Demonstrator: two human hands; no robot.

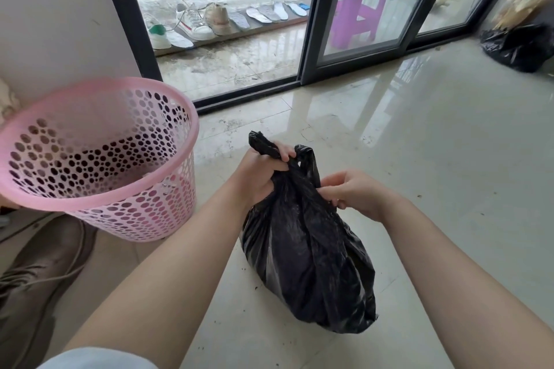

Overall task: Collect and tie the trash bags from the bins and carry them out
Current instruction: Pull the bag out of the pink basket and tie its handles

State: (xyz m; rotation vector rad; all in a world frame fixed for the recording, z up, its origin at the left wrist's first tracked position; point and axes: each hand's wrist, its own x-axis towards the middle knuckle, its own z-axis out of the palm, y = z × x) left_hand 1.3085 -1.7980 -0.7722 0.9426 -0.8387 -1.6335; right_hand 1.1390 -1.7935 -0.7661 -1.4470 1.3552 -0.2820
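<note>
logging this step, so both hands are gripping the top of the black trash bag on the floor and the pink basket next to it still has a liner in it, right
Not quite. The head view shows the pink basket with no liner, bare perforated plastic inside. The rest holds: the left hand and right hand each grip the gathered top of the black trash bag, which sits on the floor beside the basket.

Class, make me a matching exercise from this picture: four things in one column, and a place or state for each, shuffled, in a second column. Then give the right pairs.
Things:
1. pink basket
2. black trash bag
3. purple stool
4. white sneakers

Places or states:
A. behind the glass door, on the balcony
B. lined up beside insoles outside
C. on the floor, gripped by both hands
D. tilted, no bag in it

Pairs: 1-D, 2-C, 3-A, 4-B
</note>
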